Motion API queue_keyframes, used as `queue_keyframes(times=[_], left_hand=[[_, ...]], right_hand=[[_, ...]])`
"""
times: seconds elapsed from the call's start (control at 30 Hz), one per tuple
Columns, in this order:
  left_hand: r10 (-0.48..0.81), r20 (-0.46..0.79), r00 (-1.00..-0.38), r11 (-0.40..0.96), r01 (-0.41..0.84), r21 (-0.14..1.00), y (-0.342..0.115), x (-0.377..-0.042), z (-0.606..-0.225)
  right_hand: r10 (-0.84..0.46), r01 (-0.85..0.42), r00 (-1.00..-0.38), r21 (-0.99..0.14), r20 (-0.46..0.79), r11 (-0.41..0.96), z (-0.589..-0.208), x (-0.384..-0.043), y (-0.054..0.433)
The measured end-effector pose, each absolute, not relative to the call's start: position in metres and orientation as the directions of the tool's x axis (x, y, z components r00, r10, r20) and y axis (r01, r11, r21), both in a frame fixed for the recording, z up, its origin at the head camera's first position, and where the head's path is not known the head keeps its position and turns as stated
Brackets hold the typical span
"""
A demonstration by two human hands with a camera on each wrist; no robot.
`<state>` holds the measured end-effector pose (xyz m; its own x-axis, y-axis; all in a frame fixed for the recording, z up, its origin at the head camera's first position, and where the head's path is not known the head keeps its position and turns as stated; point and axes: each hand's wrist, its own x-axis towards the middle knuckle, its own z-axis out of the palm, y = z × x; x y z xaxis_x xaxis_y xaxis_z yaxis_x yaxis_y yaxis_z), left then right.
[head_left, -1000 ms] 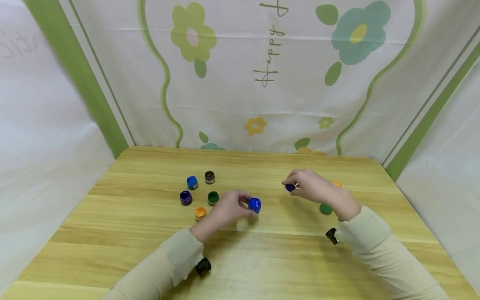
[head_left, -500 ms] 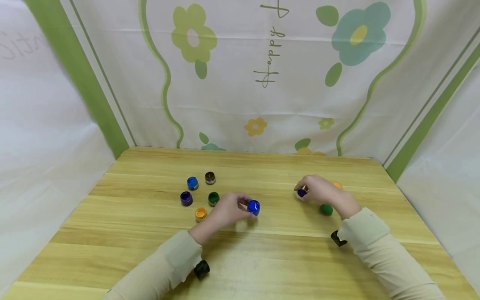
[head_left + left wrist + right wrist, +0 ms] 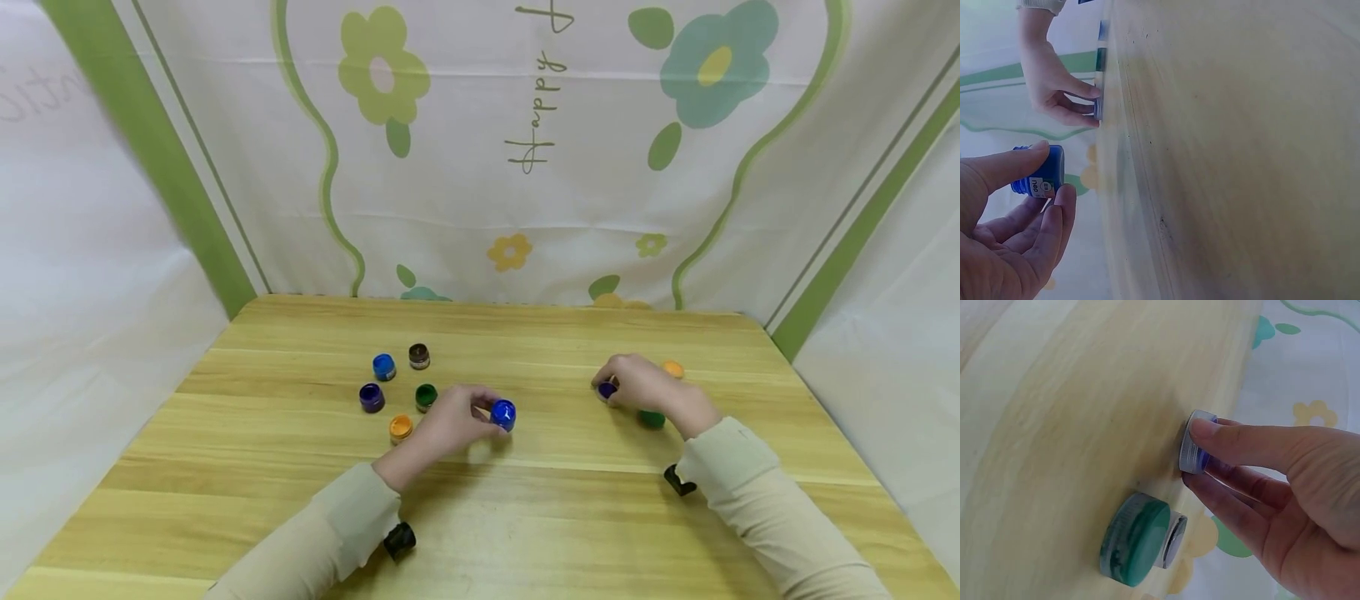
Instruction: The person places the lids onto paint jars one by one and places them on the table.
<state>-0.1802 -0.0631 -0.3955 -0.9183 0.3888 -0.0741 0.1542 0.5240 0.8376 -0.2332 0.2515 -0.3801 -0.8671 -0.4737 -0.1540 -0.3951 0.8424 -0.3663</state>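
My left hand holds a small lidless paint jar of bright blue paint a little above the table, pinched between thumb and fingers. In the left wrist view the jar lies tilted sideways and shows a white label. Farther right, my right hand pinches a round jar lid with dark blue paint inside. In the right wrist view this clear-rimmed lid is at or just above the tabletop; contact cannot be told. Beside that hand lie a green lid and an orange lid.
Several lidless paint jars stand left of my left hand: light blue, brown, purple, green and orange. A flowered cloth hangs behind the wooden table. Another lid sits behind the green one.
My right hand has moved right and down toward the table with the lid, close to the green and orange lids. My left hand has shifted slightly left, still holding the blue jar.
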Motion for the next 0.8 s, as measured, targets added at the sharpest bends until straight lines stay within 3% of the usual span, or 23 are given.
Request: queue_keyframes(times=[0.8], left_hand=[[0.333,-0.05,-0.941,0.517,0.138,0.845,-0.057,-0.185,-0.387]], right_hand=[[-0.464,-0.402,-0.883,-0.398,-0.07,0.825,-0.354,-0.212,0.296]])
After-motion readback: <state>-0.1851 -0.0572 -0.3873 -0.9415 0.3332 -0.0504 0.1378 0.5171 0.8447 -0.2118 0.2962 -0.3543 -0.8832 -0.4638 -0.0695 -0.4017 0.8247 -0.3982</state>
